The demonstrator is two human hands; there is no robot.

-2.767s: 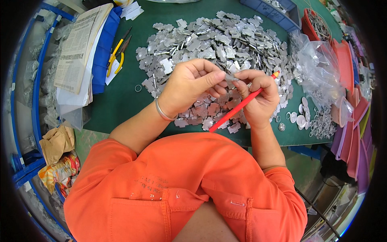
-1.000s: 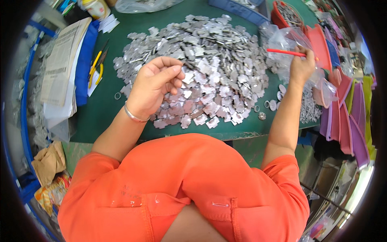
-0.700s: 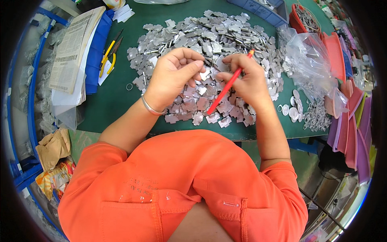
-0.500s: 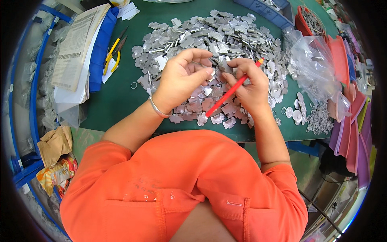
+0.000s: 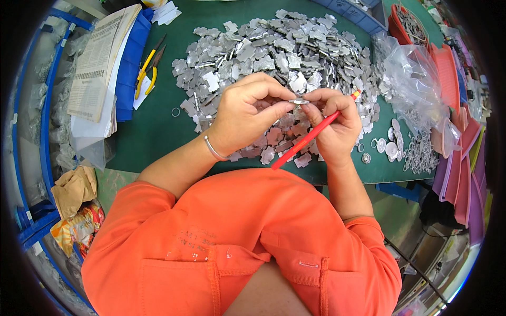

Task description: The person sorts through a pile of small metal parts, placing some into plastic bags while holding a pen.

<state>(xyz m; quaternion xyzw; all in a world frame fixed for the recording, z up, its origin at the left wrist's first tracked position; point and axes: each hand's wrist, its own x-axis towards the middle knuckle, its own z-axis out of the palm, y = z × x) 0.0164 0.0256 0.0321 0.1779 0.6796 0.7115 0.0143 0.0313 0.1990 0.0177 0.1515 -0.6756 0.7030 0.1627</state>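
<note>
Thumb and forefinger of the left hand point(image 5: 253, 108) are pinched on one end of a small silver piece point(image 5: 299, 101), and the right hand point(image 5: 338, 124) meets it from the other side, its thumb and forefinger at the opposite end. Held edge-on over the pile, it gets a steadying grip from both sides, by the look of it. And there's the red rod point(image 5: 308, 139), clamped slantwise across the right hand, yellow end up, long shaft running back toward the chest; tucked there, it seems to leave those fingertips free while staying close at hand.

Beneath, the silver pile point(image 5: 253, 58) spreads over the middle of the green surface point(image 5: 142, 142), its front fringe by the near edge, within easy reach of both hands, one would judge. Out toward the near right corner lie flat discs point(image 5: 391, 150) and a heap of rings point(image 5: 420, 155), apart from the pile, probably to stop the kinds mixing. A clear plastic bag point(image 5: 416, 84) slumps above them. Over by the left edge, yellow-handled pliers point(image 5: 154, 79) rest beside a blue bin point(image 5: 138, 58), presumably parked out of the way.
</note>
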